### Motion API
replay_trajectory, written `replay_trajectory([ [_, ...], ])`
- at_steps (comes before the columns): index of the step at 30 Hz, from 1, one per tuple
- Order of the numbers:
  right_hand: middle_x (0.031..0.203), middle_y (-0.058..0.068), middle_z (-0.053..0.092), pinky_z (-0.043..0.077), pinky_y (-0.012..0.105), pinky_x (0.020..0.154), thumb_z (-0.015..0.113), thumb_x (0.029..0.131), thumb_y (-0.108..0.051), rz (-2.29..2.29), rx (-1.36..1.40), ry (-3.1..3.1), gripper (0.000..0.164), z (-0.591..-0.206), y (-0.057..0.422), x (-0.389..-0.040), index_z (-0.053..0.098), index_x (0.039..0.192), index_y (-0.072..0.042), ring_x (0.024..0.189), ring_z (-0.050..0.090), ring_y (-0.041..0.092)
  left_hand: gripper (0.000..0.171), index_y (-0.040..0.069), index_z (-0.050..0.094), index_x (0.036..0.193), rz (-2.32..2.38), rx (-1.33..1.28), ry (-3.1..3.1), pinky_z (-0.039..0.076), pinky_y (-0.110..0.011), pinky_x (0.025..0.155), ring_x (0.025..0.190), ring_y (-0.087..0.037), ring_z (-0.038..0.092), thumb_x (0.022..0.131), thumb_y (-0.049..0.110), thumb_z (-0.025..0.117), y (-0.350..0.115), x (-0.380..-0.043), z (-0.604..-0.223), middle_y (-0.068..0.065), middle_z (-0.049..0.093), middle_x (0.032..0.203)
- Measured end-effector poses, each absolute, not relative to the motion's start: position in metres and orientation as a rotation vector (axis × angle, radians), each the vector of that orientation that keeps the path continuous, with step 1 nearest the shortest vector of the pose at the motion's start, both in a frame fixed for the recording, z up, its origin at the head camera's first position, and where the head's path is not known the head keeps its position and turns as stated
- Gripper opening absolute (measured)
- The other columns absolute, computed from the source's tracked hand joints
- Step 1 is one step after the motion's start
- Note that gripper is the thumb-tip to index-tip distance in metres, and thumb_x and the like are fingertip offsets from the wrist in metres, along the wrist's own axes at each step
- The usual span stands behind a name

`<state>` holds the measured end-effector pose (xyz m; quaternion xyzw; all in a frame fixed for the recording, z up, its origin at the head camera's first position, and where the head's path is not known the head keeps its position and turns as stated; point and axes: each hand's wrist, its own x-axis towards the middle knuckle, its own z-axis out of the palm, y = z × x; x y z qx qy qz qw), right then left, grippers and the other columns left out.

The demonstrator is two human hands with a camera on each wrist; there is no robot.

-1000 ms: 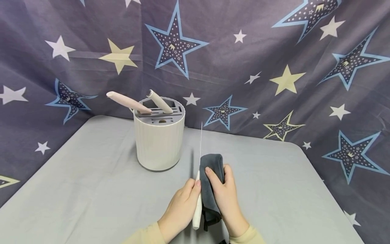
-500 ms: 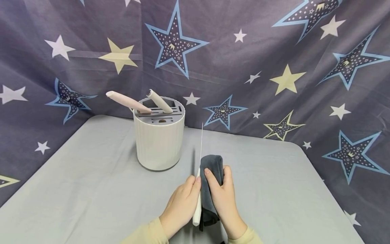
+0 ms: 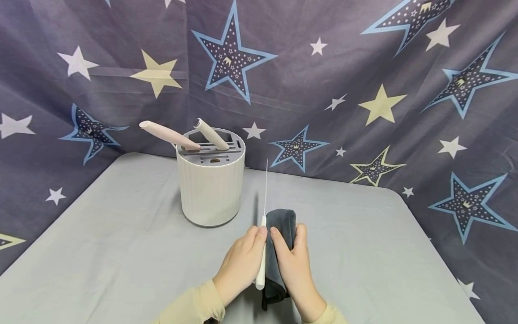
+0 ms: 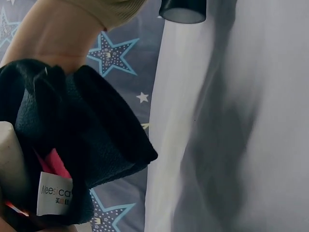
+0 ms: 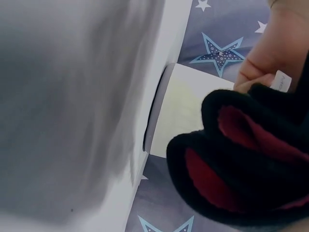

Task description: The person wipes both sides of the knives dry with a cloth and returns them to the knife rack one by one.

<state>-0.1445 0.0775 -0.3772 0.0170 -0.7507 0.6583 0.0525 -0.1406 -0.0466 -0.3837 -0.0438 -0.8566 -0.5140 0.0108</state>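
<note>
My left hand (image 3: 238, 261) grips a knife (image 3: 261, 272) by its white handle, thumb along the top. The thin blade, seen nearly edge-on, points away from me. On the knife's right side, my right hand (image 3: 294, 265) holds a folded dark grey cloth (image 3: 280, 222) against the handle, its thumb on top. In the right wrist view the folds of the cloth (image 5: 231, 154) show a red inner side. A white label hangs from the cloth (image 4: 116, 135) in the left wrist view, beside the pale knife handle (image 4: 9, 159). Most fingertips are hidden.
A white ribbed knife block (image 3: 210, 193) stands at the back, left of the hands. From its grey slotted top lean a pink handle (image 3: 170, 135) and a whitish handle (image 3: 213, 135). A star-patterned curtain (image 3: 307, 90) borders the grey-covered table (image 3: 364, 247).
The knife and my left hand have shifted slightly away from me. The cloth and my right hand have slid a little toward me along the handle.
</note>
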Motion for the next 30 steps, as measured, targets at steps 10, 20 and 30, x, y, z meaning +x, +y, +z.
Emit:
replay_trajectory([
  [10, 0.092, 0.011, 0.057, 0.051, 0.026, 0.060, 0.062, 0.098, -0.023, 1.893, 0.069, -2.325, 0.032, -0.379, 0.074, -0.136, 0.041, 0.110, -0.002, 0.072, 0.059, 0.013, 0.047, 0.013, 0.053, 0.092, -1.573, -0.088, -2.675, 0.038, -0.030, 0.055, 0.059, -0.016, 0.046, 0.107, 0.049, 0.026, -0.050, -0.150, -0.382, -0.002, 0.045, 0.067],
  [20, 0.096, 0.011, 0.057, 0.052, 0.026, 0.060, 0.060, 0.099, -0.026, 1.848, 0.122, -2.369, 0.033, -0.382, 0.071, -0.132, 0.042, 0.113, -0.003, 0.075, 0.058, 0.014, 0.047, 0.012, 0.055, 0.095, -1.570, -0.071, -2.649, 0.039, -0.030, 0.059, 0.063, -0.016, 0.047, 0.107, 0.047, 0.027, -0.054, -0.155, -0.382, -0.003, 0.048, 0.070],
  [30, 0.091, 0.008, 0.055, 0.046, 0.025, 0.064, 0.059, 0.099, -0.028, 1.745, 0.144, -2.381, 0.031, -0.379, 0.070, -0.142, 0.044, 0.112, -0.004, 0.078, 0.052, 0.013, 0.046, 0.013, 0.054, 0.095, -1.606, -0.071, -2.633, 0.041, -0.029, 0.056, 0.061, -0.015, 0.049, 0.107, 0.048, 0.026, -0.053, -0.151, -0.379, -0.003, 0.048, 0.069],
])
